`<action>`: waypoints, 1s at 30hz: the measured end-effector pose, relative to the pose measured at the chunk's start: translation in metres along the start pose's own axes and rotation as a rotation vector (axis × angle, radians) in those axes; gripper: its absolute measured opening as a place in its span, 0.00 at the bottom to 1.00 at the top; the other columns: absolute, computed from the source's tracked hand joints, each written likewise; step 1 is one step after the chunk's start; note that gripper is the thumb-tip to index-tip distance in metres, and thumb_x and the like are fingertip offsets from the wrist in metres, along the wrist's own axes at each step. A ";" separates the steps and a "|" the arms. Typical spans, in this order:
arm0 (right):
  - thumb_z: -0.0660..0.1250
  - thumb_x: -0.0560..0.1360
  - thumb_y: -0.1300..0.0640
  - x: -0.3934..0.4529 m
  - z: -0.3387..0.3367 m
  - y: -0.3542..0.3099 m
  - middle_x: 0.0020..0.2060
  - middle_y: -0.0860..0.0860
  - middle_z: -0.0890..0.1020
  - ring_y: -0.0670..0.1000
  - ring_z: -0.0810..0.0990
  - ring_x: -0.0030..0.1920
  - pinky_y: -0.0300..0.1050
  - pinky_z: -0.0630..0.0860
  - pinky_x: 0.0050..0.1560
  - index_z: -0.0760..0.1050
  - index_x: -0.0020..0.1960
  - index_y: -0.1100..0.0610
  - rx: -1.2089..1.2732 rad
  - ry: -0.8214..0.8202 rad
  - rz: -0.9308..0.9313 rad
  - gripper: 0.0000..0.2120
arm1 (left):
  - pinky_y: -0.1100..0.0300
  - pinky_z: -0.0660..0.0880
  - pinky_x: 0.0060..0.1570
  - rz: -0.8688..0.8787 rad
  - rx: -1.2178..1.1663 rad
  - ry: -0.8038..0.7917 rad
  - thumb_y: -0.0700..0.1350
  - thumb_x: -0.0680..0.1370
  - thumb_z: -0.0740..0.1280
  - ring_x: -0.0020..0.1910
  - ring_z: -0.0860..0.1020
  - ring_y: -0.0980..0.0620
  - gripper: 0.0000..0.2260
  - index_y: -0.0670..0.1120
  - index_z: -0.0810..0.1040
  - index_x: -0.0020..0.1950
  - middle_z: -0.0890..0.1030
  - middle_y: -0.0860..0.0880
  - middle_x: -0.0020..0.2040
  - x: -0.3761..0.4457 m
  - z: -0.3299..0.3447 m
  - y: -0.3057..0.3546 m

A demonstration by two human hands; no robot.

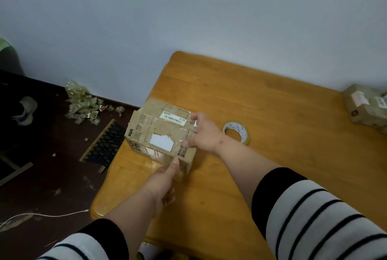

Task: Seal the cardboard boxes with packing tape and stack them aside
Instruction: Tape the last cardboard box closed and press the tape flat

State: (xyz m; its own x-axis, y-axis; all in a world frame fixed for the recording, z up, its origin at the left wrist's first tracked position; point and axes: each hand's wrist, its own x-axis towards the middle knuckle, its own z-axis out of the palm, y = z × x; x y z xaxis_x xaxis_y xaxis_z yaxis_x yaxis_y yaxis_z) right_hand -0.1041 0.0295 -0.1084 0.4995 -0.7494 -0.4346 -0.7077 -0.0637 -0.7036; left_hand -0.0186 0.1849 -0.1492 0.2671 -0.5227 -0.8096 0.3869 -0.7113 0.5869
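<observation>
A cardboard box [161, 134] is being kept on the left edge of the wooden table [272, 113], with clear tape laid across its top. The right hand [204, 132] is being pressed against the right end of the box, fingers curled over the tape there. The left hand [163, 182] is being held at the near side, its thumb touching the box's lower edge; the other fingers cannot be judged. A tape roll [236, 132] is lying just beside the right hand. More boxes [366, 106] are being kept at the far right edge.
</observation>
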 end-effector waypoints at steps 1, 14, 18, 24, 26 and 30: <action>0.77 0.68 0.62 0.000 0.000 0.001 0.52 0.51 0.77 0.52 0.78 0.51 0.46 0.77 0.53 0.63 0.68 0.52 0.027 -0.004 0.013 0.35 | 0.56 0.75 0.37 -0.031 -0.080 -0.046 0.64 0.75 0.66 0.44 0.74 0.48 0.22 0.51 0.77 0.61 0.76 0.49 0.50 -0.001 -0.004 -0.002; 0.71 0.73 0.66 -0.007 -0.008 -0.001 0.58 0.57 0.78 0.56 0.80 0.56 0.49 0.79 0.55 0.60 0.73 0.53 0.058 0.021 0.050 0.33 | 0.51 0.77 0.40 0.245 0.203 0.347 0.44 0.80 0.65 0.39 0.78 0.47 0.04 0.45 0.78 0.49 0.80 0.47 0.40 -0.002 -0.036 -0.007; 0.68 0.71 0.67 -0.014 -0.006 -0.004 0.55 0.57 0.79 0.53 0.81 0.48 0.41 0.78 0.40 0.58 0.74 0.53 0.104 0.022 0.050 0.35 | 0.51 0.72 0.60 0.739 0.676 0.622 0.48 0.78 0.66 0.59 0.72 0.49 0.11 0.50 0.75 0.60 0.75 0.51 0.56 -0.013 -0.032 0.024; 0.75 0.68 0.67 -0.022 0.000 -0.007 0.58 0.59 0.78 0.55 0.81 0.53 0.44 0.80 0.48 0.56 0.75 0.53 0.173 0.064 0.023 0.42 | 0.47 0.53 0.73 1.048 1.135 0.525 0.56 0.75 0.67 0.74 0.59 0.50 0.30 0.52 0.62 0.74 0.65 0.52 0.74 -0.013 -0.012 0.075; 0.76 0.68 0.66 -0.023 0.001 -0.007 0.57 0.58 0.79 0.54 0.80 0.52 0.42 0.78 0.46 0.57 0.74 0.53 0.169 0.072 0.013 0.42 | 0.45 0.47 0.74 0.977 1.306 0.404 0.59 0.74 0.67 0.76 0.58 0.51 0.36 0.53 0.56 0.77 0.65 0.53 0.75 -0.007 -0.006 0.091; 0.78 0.67 0.64 -0.023 0.000 -0.005 0.55 0.59 0.80 0.56 0.81 0.53 0.52 0.78 0.57 0.56 0.75 0.54 0.178 0.065 0.036 0.44 | 0.41 0.45 0.73 0.831 1.499 0.234 0.59 0.72 0.67 0.61 0.75 0.52 0.22 0.55 0.72 0.64 0.79 0.57 0.53 0.004 -0.002 0.112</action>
State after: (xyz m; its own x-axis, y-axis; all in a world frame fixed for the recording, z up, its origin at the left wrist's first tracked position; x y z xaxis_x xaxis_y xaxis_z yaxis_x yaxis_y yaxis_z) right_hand -0.1121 0.0465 -0.0947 0.4381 -0.7906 -0.4278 -0.6218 0.0771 -0.7794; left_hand 0.0275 0.1039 -0.0871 0.1185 -0.9697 -0.2135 -0.9652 -0.1629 0.2045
